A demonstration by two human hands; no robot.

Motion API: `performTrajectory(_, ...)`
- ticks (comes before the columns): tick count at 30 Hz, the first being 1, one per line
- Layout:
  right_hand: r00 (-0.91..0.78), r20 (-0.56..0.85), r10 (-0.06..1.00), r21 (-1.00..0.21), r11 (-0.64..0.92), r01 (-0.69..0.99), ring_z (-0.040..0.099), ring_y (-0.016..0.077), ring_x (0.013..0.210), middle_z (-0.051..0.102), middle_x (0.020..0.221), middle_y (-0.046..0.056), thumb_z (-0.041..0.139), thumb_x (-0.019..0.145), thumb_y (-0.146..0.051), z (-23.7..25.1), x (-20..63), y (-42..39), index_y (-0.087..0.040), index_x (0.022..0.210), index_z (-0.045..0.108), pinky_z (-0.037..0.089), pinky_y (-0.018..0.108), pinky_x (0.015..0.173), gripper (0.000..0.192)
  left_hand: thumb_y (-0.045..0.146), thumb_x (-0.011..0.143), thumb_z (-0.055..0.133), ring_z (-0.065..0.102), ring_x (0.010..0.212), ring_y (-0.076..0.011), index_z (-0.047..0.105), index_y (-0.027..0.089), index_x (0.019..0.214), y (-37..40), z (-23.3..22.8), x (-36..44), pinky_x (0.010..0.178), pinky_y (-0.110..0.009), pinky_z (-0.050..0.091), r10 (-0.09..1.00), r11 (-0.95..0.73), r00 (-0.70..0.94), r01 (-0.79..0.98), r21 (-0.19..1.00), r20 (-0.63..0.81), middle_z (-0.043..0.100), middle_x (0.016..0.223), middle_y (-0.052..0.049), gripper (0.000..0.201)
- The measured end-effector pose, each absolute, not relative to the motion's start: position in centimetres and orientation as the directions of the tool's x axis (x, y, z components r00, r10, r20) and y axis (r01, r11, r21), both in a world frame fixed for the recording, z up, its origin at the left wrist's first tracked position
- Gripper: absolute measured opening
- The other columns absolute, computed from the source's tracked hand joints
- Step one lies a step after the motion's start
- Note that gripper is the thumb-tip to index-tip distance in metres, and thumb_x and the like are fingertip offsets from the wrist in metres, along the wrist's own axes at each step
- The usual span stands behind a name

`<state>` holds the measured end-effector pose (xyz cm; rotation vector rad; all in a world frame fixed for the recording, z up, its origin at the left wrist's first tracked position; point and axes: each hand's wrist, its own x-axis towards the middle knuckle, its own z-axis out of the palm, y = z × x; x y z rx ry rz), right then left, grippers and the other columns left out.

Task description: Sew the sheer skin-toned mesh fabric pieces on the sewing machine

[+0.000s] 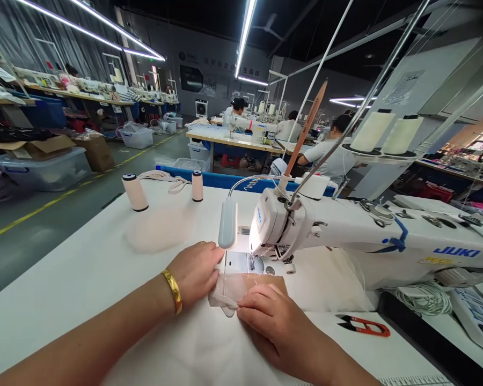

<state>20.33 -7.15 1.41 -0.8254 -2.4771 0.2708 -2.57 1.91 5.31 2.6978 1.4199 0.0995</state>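
Small translucent fabric piece (241, 287), centre of frame, lying on the white surface (84, 268) just before the needle of the sewing machine (346, 230). Left hand (195, 271): fingers together, laid flat, pressing the piece's left edge. Right hand (273, 316): fingers curled, tips pinching the near edge. Lamp (227, 222) hangs above the left hand. Red-handled snips (364, 325) lie lower right; two thread spools (134, 192) upper left.

Bare forearms; gold bangle (173, 290) on left wrist
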Motion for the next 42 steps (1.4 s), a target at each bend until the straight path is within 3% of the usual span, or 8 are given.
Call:
performTrajectory(6, -0.668, 0.417, 0.616, -0.397, 0.785, 0.476, 0.059, 0.0224, 0.094, 0.068, 0.101, 0.004, 0.053, 0.093, -0.008, 1.6, 20.7, -7.5, -0.023, 0.111, 0.058, 0.049, 0.040, 0.083, 0.024, 0.010, 0.087, 0.047, 0.052, 0.064, -0.0190, 0.051, 0.021, 0.073, 1.7, 3.0, -1.8, 0.059, -0.032, 0.038, 0.725, -0.688, 0.648, 0.692, 0.218, 0.232, 0.061, 0.078, -0.003, 0.018)
performTrajectory(8, -0.537, 0.472, 0.699, -0.451, 0.715, 0.533, 0.058, 0.0235, 0.094, 0.067, 0.101, 0.005, 0.055, 0.098, -0.019, 1.5, 20.8, -7.5, -0.024, 0.110, 0.057, 0.049, 0.041, 0.085, 0.014, 0.010, 0.087, 0.046, 0.051, 0.066, -0.0189, 0.049, 0.022, 0.075, 1.3, 2.4, -1.5, 0.060, -0.032, 0.039, 0.654, -0.753, 0.655, 0.611, 0.245, 0.378, 0.059, 0.076, -0.002, 0.017)
performTrajectory(11, -0.293, 0.458, 0.839, -0.560, 0.529, 0.638, 0.058, 0.0263, 0.098, 0.066, 0.111, 0.008, 0.062, 0.099, -0.036, 1.2, 20.9, -7.2, -0.024, 0.120, 0.055, 0.050, 0.041, 0.084, 0.025, 0.012, 0.091, 0.044, 0.050, 0.068, -0.0184, 0.050, 0.022, 0.078, 0.5, 2.1, -0.9, 0.062, -0.031, 0.042, 0.529, -0.842, 0.643, 0.479, 0.248, 0.554, 0.060, 0.076, -0.002, 0.018)
performTrajectory(14, -0.231, 0.390, 0.891, -0.626, 0.441, 0.643, 0.059, 0.0238, 0.092, 0.067, 0.102, 0.005, 0.059, 0.100, -0.031, 0.9, 20.8, -6.7, -0.025, 0.110, 0.059, 0.049, 0.037, 0.080, 0.012, 0.011, 0.095, 0.045, 0.052, 0.071, -0.0181, 0.052, 0.021, 0.084, 0.0, 2.3, -0.4, 0.065, -0.031, 0.045, 0.471, -0.876, 0.616, 0.412, 0.252, 0.631, 0.064, 0.081, -0.002, 0.016)
performTrajectory(15, -0.233, 0.392, 0.890, -0.631, 0.444, 0.636, 0.058, 0.0222, 0.087, 0.066, 0.094, 0.003, 0.055, 0.101, -0.027, 0.8, 20.7, -6.6, -0.024, 0.101, 0.059, 0.048, 0.035, 0.078, 0.005, 0.011, 0.096, 0.046, 0.054, 0.074, -0.0183, 0.054, 0.021, 0.087, -0.1, 2.3, -0.3, 0.067, -0.032, 0.047, 0.464, -0.880, 0.608, 0.400, 0.256, 0.645, 0.065, 0.084, -0.003, 0.016)
performTrajectory(17, -0.231, 0.427, 0.874, -0.619, 0.469, 0.630, 0.054, 0.0197, 0.078, 0.060, 0.081, 0.000, 0.050, 0.102, -0.022, 0.6, 20.6, -6.3, -0.024, 0.089, 0.056, 0.045, 0.033, 0.074, 0.015, 0.012, 0.096, 0.048, 0.059, 0.083, -0.0198, 0.060, 0.021, 0.096, -0.2, 2.2, -0.2, 0.075, -0.034, 0.051, 0.447, -0.888, 0.593, 0.383, 0.255, 0.669, 0.069, 0.096, -0.005, 0.015)
performTrajectory(22, -0.234, 0.504, 0.832, -0.571, 0.524, 0.633, 0.049, 0.0171, 0.072, 0.054, 0.077, -0.002, 0.049, 0.100, -0.019, 0.4, 20.4, -6.2, -0.023, 0.083, 0.049, 0.041, 0.030, 0.070, 0.017, 0.013, 0.097, 0.056, 0.062, 0.112, -0.0251, 0.064, 0.023, 0.125, -0.3, 1.6, 0.1, 0.095, -0.040, 0.052, 0.385, -0.910, 0.571, 0.366, 0.195, 0.725, 0.067, 0.123, -0.010, 0.031)
performTrajectory(42, -0.278, 0.523, 0.806, -0.519, 0.559, 0.647, 0.049, 0.0168, 0.071, 0.056, 0.077, -0.001, 0.046, 0.102, -0.019, 0.3, 20.5, -6.1, -0.023, 0.081, 0.049, 0.042, 0.032, 0.071, 0.021, 0.011, 0.098, 0.052, 0.063, 0.111, -0.0244, 0.071, 0.024, 0.098, -0.3, 1.6, 0.3, 0.095, -0.041, 0.050, 0.396, -0.902, 0.559, 0.387, 0.193, 0.729, 0.068, 0.122, -0.009, 0.022)
